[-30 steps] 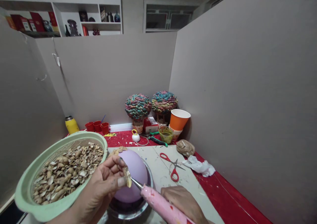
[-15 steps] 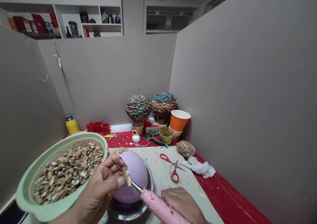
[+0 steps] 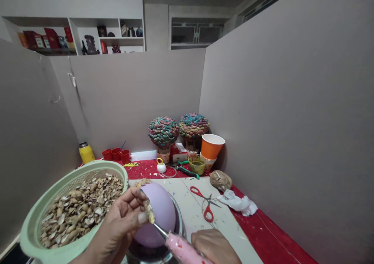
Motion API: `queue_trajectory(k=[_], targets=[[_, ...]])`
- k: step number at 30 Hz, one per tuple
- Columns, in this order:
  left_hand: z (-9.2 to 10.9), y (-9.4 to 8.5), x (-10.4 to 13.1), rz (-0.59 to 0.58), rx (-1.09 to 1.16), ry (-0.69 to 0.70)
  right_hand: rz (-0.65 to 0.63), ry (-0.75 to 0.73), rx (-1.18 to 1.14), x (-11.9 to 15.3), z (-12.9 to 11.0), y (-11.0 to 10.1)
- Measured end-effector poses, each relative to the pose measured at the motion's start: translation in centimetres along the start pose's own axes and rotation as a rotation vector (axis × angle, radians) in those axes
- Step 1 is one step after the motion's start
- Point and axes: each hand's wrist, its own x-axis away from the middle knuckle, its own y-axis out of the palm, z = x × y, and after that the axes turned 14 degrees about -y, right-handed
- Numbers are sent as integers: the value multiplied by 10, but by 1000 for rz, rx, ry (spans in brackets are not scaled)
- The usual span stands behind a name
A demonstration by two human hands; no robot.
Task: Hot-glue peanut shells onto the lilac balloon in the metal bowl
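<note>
My left hand (image 3: 121, 221) pinches a peanut shell (image 3: 150, 212) between thumb and fingers, its hollow side toward the nozzle. My right hand (image 3: 214, 245) is wrapped round the handle of a pink glue gun (image 3: 184, 247), whose metal tip meets or nearly meets the shell's lower end. Behind them a purple balloon (image 3: 162, 205) rests in a metal bowl (image 3: 179, 213). Several shells (image 3: 142, 183) cover the balloon's upper left, partly hidden by my left hand. To the left, a green colander (image 3: 32, 233) holds many shell pieces (image 3: 78, 207).
Red-handled scissors (image 3: 208, 213) lie open on the pale board (image 3: 228, 233). A twine ball (image 3: 221, 180) and white tissue (image 3: 239, 203) are at right. Behind stand two colourful shell-covered balls (image 3: 163, 131), an orange paper cup (image 3: 212, 147), pliers (image 3: 188, 173) and red cups (image 3: 124, 155).
The whole view has tilted up slightly, so things sit lower in the picture. Both hands keep nearly the same hold, with the nozzle still at the shell.
</note>
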Motion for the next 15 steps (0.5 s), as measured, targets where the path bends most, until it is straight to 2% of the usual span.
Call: queue_trajectory(k=[7, 12, 15], targets=[[-2, -1, -1, -5, -34, -2, -7, -9, -63, 2, 0, -2], [-5, -1, -1, 10, -84, 12, 61, 113, -48, 14, -3, 8], [-7, 0, -1, 8, -106, -4, 66, 135, -43, 20, -6, 13]])
